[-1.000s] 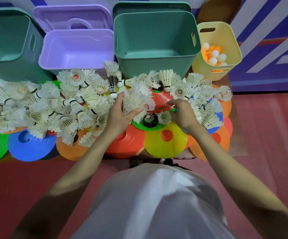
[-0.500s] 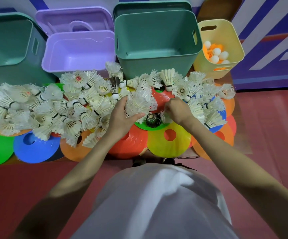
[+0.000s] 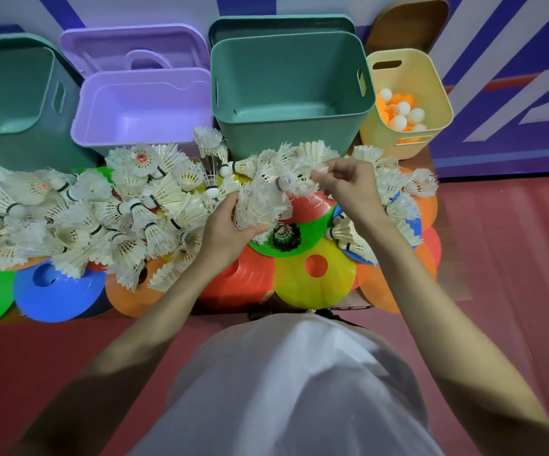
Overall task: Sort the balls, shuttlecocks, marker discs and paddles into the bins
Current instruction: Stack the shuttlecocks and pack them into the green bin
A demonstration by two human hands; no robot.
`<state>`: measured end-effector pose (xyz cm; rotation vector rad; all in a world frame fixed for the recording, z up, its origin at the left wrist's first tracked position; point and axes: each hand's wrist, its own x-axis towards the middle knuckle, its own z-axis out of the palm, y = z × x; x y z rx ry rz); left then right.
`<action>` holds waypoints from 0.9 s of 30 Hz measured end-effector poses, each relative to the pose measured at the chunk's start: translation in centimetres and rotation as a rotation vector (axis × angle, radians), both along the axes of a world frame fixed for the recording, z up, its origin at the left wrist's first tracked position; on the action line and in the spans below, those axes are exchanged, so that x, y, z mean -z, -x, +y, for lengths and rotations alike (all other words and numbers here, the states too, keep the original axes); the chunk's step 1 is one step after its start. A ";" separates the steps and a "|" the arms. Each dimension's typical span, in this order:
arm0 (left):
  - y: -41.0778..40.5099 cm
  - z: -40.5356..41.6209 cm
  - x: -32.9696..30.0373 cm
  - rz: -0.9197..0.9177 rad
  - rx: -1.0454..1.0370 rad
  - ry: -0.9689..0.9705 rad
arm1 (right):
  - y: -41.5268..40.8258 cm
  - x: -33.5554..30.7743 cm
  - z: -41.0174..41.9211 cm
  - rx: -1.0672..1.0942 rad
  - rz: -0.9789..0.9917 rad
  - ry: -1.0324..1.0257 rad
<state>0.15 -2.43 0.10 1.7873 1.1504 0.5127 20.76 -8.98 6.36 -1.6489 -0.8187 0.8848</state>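
Reaching over the table's near edge, you find marker discs [image 3: 314, 278] overlapping along it, leaving little bare room. Your left hand [image 3: 223, 232] is curled around a bunch of white shuttlecocks [image 3: 260, 209] above the red disc [image 3: 240, 284]; your right hand [image 3: 348, 189] pinches one frayed shuttlecock [image 3: 296, 181] by its feathers. More shuttlecocks [image 3: 85, 212] crowd the left. Beyond stand the green bin [image 3: 291, 133], purple bin [image 3: 141, 110], and yellow bin [image 3: 437, 93] of balls [image 3: 401, 113].

Shuttlecocks [image 3: 108, 218] lie on discs [image 3: 314, 278], before bins [image 3: 291, 93]
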 end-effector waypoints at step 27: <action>0.8 -0.1 0.2 -0.170 -0.098 0.177 | 1.8 6.3 0.7 -0.098 -0.279 0.225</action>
